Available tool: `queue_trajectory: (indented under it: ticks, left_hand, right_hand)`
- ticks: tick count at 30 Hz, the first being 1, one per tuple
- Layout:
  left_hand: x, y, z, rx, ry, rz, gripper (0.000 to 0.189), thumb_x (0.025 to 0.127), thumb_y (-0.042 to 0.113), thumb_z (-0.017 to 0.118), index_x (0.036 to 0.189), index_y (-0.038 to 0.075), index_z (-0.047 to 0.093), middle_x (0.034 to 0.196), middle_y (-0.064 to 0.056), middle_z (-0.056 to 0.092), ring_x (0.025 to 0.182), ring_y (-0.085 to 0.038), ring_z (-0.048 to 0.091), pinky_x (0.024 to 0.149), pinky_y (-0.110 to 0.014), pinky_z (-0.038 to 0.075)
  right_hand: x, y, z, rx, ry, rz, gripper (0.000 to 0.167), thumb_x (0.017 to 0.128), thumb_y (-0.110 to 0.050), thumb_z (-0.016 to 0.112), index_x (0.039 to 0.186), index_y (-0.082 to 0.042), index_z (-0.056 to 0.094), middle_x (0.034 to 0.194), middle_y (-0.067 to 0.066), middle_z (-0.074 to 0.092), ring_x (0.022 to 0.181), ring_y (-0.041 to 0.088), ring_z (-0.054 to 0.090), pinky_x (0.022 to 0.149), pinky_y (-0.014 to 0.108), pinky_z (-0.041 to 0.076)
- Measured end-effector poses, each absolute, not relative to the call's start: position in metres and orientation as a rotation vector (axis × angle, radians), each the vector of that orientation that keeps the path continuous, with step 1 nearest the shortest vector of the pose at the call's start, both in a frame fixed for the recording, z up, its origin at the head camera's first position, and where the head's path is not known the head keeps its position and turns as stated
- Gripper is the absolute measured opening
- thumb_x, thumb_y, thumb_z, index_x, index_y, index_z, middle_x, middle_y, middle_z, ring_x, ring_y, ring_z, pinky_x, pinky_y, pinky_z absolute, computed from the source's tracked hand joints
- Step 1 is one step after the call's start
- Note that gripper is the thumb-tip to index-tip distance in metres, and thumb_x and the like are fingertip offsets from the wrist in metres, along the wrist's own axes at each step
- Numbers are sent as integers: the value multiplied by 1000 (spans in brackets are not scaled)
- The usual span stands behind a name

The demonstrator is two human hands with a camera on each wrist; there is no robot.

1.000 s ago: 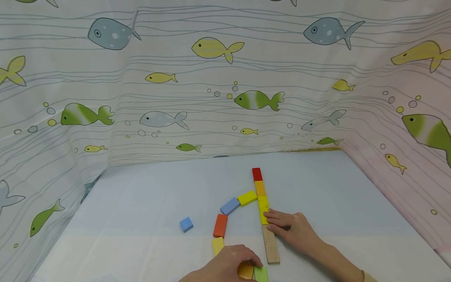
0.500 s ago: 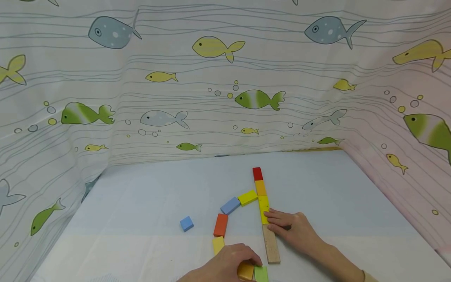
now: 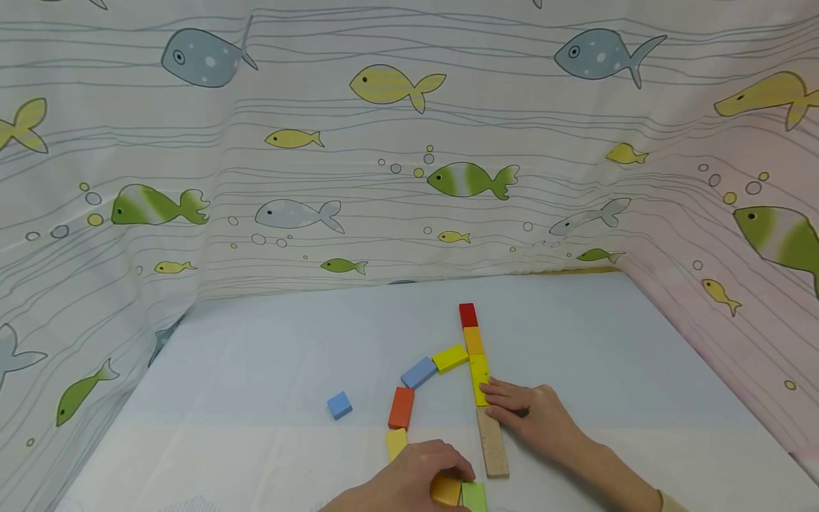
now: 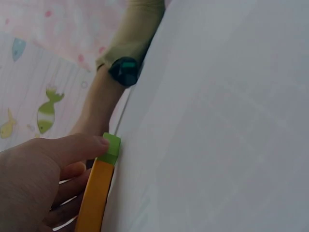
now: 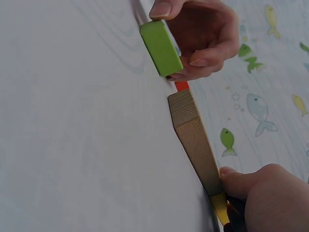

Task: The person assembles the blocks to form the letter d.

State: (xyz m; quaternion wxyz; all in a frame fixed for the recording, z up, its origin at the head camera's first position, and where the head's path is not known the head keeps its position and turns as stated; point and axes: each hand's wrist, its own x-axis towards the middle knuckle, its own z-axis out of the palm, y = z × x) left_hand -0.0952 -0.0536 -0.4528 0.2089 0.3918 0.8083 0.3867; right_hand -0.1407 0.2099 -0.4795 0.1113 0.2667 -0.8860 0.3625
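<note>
At the bottom of the head view my left hand (image 3: 419, 473) pinches a light green block (image 3: 474, 496) between thumb and fingers. The right wrist view shows the thumb at one end of the green block and fingertips at the other. An orange block (image 3: 446, 491) lies against it, partly under the same hand. My right hand (image 3: 534, 416) rests beside a straight row, fingers extended, fingertips touching a yellow block (image 3: 478, 373) and the thumb by a long plain wooden block (image 3: 493, 448). Farther up that row are another orange block (image 3: 473, 340) and a dark red block (image 3: 469, 315).
A curve of blocks bends left from the row: a tilted yellow block (image 3: 451, 358), a blue block (image 3: 419, 372), a red-orange block (image 3: 401, 408) and a pale yellow block (image 3: 397, 442). A blue cube (image 3: 340, 405) lies apart. Fish-print cloth (image 3: 384, 213) surrounds the table.
</note>
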Motion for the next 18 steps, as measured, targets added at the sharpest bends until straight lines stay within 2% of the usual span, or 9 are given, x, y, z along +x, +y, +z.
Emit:
queue_trajectory:
  ticks: [18]
  left_hand:
    - [-96, -54, -453, 1120, 2255, 1070, 34, 92, 31, 74, 119, 12, 68, 109, 9, 68, 93, 6, 56, 85, -14, 51]
  right_hand:
    - [-141, 211, -482, 780, -2604, 1073, 27, 87, -31, 77, 111, -16, 78, 117, -8, 73, 115, 16, 67, 91, 41, 58]
